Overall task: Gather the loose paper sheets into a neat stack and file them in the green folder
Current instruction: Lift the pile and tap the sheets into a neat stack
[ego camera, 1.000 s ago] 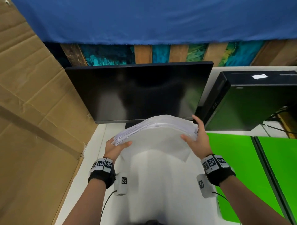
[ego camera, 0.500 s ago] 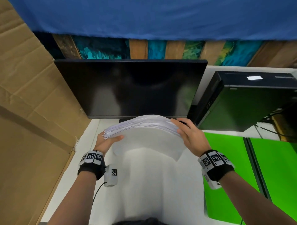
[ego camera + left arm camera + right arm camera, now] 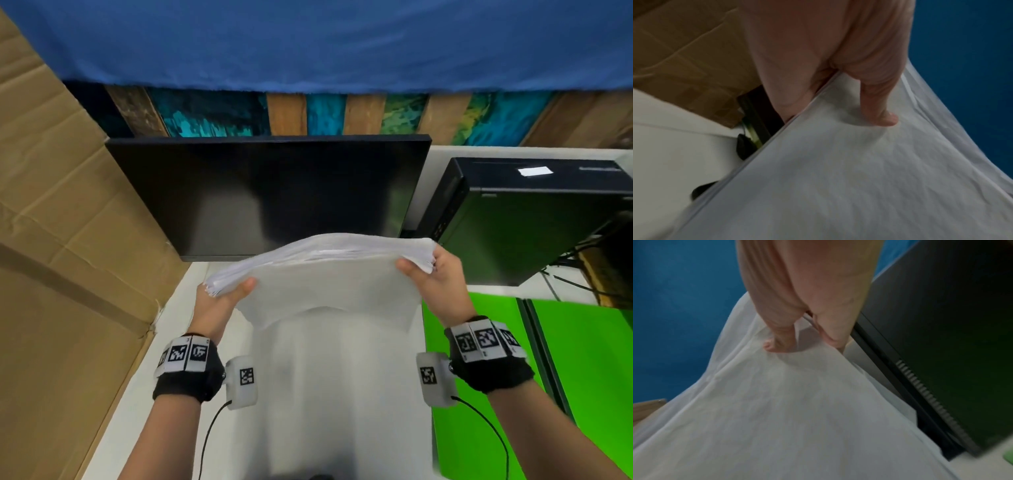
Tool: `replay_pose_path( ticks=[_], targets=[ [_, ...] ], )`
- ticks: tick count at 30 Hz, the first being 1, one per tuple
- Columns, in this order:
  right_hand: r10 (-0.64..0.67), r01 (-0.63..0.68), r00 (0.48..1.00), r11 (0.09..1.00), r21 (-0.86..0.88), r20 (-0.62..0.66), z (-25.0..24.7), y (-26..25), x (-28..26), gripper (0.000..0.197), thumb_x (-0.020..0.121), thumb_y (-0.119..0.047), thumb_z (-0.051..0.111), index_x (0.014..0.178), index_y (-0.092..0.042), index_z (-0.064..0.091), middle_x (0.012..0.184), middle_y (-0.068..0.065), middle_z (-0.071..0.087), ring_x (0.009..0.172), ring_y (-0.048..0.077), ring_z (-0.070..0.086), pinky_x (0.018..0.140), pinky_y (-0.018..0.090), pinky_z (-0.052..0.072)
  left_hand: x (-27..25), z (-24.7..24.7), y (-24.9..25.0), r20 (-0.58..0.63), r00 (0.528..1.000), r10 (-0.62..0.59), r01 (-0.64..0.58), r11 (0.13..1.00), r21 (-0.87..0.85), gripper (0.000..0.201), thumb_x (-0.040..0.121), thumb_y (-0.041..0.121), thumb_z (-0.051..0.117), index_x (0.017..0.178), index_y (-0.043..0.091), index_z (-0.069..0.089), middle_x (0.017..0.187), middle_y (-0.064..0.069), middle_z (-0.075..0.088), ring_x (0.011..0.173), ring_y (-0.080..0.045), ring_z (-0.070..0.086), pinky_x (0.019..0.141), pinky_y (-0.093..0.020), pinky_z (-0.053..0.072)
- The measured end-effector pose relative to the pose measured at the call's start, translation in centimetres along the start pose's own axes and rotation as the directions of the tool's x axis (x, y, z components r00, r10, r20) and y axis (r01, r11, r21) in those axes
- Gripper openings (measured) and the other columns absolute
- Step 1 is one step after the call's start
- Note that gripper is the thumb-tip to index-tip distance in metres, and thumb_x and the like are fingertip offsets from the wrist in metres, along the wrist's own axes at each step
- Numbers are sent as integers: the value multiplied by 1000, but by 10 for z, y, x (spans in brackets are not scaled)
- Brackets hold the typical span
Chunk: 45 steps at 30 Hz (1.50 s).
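Above the white desk (image 3: 164,342), in front of the dark monitor (image 3: 270,195): paper stack (image 3: 329,270) lifted clear, bowed upward at mid-span, pinched at its two short edges. Left hand (image 3: 219,301) with thumb on top and fingers beneath; right hand (image 3: 435,277) gripping likewise, thumb pressed onto the top sheet. Left edge fanned, sheets not yet flush.

Likely failure: inner sheets sliding out of the sagging, splayed left edge if either pinch loosens; probable cause, the bow plus uneven alignment. Second hazard: far edge catching the monitor's lower bezel during squaring.

Green folder (image 3: 486,394) lying open on the right, just beside the right wrist. Cardboard wall (image 3: 68,274) closing off the left, computer case (image 3: 524,219) behind right; free room mainly toward the body and rightward over the folder.
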State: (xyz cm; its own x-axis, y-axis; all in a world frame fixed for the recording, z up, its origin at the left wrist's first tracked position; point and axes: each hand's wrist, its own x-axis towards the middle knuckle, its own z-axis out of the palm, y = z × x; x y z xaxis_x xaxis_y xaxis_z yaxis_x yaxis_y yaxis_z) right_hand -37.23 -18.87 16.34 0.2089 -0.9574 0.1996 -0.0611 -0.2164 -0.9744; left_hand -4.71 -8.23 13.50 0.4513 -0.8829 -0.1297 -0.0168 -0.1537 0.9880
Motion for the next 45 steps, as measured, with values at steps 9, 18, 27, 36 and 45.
replay_pose_path(
  ticks=[9, 18, 27, 36, 45],
  targets=[
    [164, -174, 985, 954, -246, -61, 14, 52, -24, 60, 68, -17, 83, 120, -27, 54, 110, -1, 60, 104, 6, 57, 95, 26, 44, -5, 14, -39, -17, 989, -149, 149, 989, -9, 44, 70, -2, 78, 110, 10, 66, 100, -3, 70, 90, -13, 64, 70, -14, 52],
    [9, 242, 955, 550, -799, 296, 2, 58, -11, 67, 85, -24, 64, 142, -38, 33, 145, -3, 28, 115, 20, 51, 94, 39, 49, 6, 13, -47, 14, 985, -173, 173, 985, 27, 21, 81, 0, 68, 98, 11, 67, 96, -6, 67, 90, -22, 59, 73, -22, 46],
    [189, -147, 982, 796, -587, 9, -2, 60, 8, 12, 83, -12, 65, 72, -16, 61, 69, 4, 62, 69, 21, 59, 56, 26, 36, 8, 18, -31, 50, 985, -168, 161, 981, 112, 27, 83, 1, 66, 110, 3, 65, 95, -7, 67, 92, -24, 60, 69, -18, 44],
    [60, -48, 992, 993, -106, 110, -9, 17, 10, 35, 70, 7, 76, 87, -20, 62, 72, -6, 56, 67, 2, 52, 70, 13, 44, -1, -2, -7, 73, 995, -69, 66, 997, 45, 43, 79, 3, 71, 118, 19, 62, 105, 5, 67, 94, -2, 60, 77, -17, 44],
    [151, -68, 974, 907, -415, 169, 8, 54, -1, 24, 86, -5, 63, 103, -21, 69, 100, -7, 69, 91, -3, 62, 86, 7, 44, 5, 1, -32, 190, 964, -187, 175, 981, 81, 40, 79, 9, 73, 118, 10, 66, 110, -5, 72, 99, -10, 67, 84, -20, 47]
  ],
)
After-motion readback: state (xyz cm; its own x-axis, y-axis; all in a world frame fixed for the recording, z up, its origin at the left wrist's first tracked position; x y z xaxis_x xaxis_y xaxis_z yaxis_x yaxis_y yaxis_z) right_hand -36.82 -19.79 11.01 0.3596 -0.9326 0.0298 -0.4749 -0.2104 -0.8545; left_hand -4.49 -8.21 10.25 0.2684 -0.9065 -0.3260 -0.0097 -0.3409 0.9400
